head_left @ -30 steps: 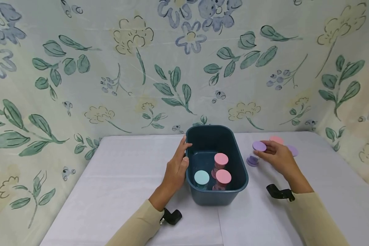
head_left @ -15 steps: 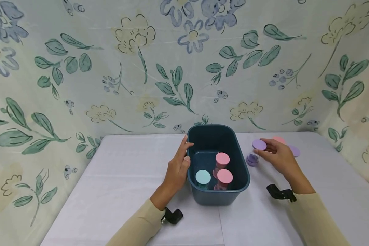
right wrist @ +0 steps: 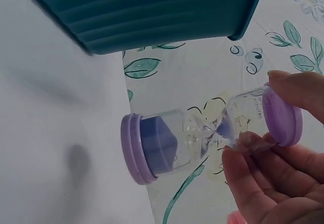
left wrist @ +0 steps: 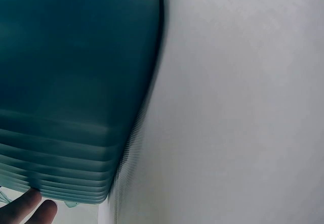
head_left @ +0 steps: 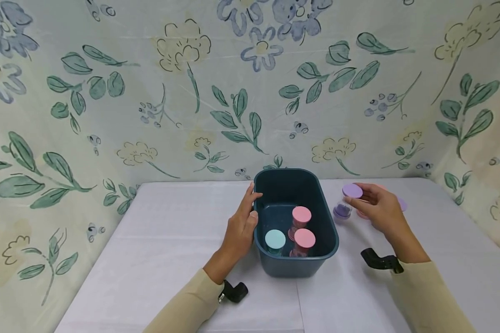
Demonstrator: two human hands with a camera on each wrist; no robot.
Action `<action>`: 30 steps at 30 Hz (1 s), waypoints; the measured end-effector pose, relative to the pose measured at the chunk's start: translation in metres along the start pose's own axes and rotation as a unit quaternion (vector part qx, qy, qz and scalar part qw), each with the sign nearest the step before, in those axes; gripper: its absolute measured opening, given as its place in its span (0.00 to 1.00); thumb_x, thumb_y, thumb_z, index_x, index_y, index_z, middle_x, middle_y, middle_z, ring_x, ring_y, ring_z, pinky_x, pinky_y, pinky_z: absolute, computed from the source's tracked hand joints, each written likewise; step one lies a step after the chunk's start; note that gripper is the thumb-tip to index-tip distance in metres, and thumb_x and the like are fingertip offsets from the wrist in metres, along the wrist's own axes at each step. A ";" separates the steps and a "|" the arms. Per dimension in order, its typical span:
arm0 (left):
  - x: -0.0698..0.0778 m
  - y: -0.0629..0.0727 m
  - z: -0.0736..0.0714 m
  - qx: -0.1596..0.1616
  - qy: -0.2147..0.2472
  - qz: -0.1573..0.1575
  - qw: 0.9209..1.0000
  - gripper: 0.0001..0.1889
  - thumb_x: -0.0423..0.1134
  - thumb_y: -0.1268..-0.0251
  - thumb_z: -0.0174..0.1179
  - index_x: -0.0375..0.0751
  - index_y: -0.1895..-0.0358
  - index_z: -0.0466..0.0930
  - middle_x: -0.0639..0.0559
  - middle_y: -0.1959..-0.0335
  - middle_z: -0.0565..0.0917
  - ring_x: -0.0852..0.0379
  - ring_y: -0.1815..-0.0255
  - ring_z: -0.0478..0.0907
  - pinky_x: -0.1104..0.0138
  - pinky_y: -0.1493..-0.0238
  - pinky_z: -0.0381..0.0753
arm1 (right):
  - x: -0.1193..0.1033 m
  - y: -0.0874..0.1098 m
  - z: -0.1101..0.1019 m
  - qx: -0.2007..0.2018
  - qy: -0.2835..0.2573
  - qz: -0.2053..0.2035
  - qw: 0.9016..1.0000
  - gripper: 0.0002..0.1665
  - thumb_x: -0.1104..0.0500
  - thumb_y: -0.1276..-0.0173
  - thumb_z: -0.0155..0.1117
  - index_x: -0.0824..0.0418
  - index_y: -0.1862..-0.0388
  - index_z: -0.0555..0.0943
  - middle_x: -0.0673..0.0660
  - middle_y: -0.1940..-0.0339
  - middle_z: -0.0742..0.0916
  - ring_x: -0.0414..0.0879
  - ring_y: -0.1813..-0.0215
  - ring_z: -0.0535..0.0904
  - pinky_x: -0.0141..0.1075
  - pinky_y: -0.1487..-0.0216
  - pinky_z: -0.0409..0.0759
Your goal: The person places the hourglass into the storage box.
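My right hand pinches a purple-capped hourglass by its upper cap, between thumb and fingers. In the right wrist view blue-violet sand lies mostly in the bulb away from my hand, and the hourglass is tilted. My left hand lies along the left side of the dark teal bin, fingers extended against its wall near the rim. Inside the bin, toward its near end, stand two pink-capped hourglasses and one mint-capped hourglass.
Behind my right hand, partly hidden, are a pink cap and another purple cap. The white-covered table meets a floral cloth at the back. A black wrist camera sits below my right hand.
My right hand has raised the purple hourglass slightly and shifted a little to the right. A bit of pink now shows beneath that hand. My left hand keeps its place on the bin.
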State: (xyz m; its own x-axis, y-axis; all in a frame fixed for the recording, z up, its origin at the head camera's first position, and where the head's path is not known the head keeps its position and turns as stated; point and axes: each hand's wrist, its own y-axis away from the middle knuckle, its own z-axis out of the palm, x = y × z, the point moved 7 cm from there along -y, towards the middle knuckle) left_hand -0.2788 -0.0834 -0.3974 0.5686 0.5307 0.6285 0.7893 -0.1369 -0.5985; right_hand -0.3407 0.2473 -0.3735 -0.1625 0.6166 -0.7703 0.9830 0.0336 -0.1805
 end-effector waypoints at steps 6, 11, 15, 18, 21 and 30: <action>-0.001 0.000 0.000 -0.004 0.002 -0.002 1.000 0.24 0.49 0.23 0.33 0.50 0.29 0.60 0.54 0.21 0.49 0.59 0.24 0.51 0.54 0.34 0.65 | -0.011 0.005 -0.001 0.027 0.002 -0.004 1.000 0.44 0.39 0.40 0.66 0.61 0.31 0.69 0.65 0.41 0.79 0.60 0.41 0.76 0.36 0.51 0.80; -0.001 0.000 0.000 -0.006 0.002 -0.003 1.000 0.23 0.44 0.24 0.35 0.51 0.29 0.60 0.53 0.22 0.49 0.59 0.24 0.51 0.54 0.34 0.64 | -0.022 0.009 -0.003 0.041 -0.007 -0.017 0.999 0.41 0.41 0.38 0.66 0.59 0.32 0.70 0.64 0.40 0.80 0.60 0.42 0.77 0.33 0.51 0.79; -0.001 0.000 -0.001 -0.003 0.000 -0.006 1.000 0.23 0.43 0.25 0.36 0.51 0.29 0.60 0.53 0.22 0.50 0.59 0.24 0.51 0.53 0.33 0.63 | -0.030 0.011 -0.005 0.050 -0.018 -0.027 0.998 0.39 0.41 0.38 0.66 0.58 0.32 0.71 0.61 0.40 0.80 0.57 0.42 0.77 0.28 0.50 0.77; -0.001 0.001 -0.001 -0.004 0.000 -0.008 1.000 0.23 0.45 0.24 0.35 0.51 0.29 0.59 0.55 0.21 0.49 0.59 0.24 0.51 0.54 0.33 0.64 | -0.035 0.013 -0.007 0.060 -0.027 -0.030 0.997 0.39 0.41 0.38 0.66 0.57 0.33 0.72 0.58 0.41 0.80 0.52 0.43 0.78 0.23 0.50 0.75; -0.002 0.001 -0.001 -0.004 0.002 -0.005 1.000 0.23 0.45 0.24 0.35 0.51 0.29 0.59 0.54 0.21 0.49 0.59 0.24 0.51 0.53 0.34 0.64 | -0.039 0.015 -0.009 0.069 -0.035 -0.032 0.996 0.38 0.41 0.39 0.67 0.57 0.33 0.72 0.57 0.41 0.81 0.48 0.44 0.77 0.19 0.52 0.73; -0.003 -0.001 0.001 -0.002 0.003 -0.003 1.000 0.25 0.48 0.24 0.33 0.47 0.29 0.60 0.54 0.21 0.49 0.57 0.24 0.51 0.52 0.34 0.64 | -0.052 0.019 -0.016 0.093 -0.059 -0.055 0.992 0.35 0.47 0.39 0.69 0.55 0.34 0.74 0.57 0.42 0.81 0.40 0.46 0.77 0.19 0.51 0.74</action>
State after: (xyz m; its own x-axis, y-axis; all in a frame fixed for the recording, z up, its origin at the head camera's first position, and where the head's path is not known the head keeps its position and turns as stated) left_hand -0.2821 -0.0844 -0.3991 0.5653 0.5270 0.6346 0.7936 -0.1376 -0.5926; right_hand -0.3127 0.2280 -0.3270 -0.2875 0.5198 -0.8045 0.9279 -0.0570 -0.3684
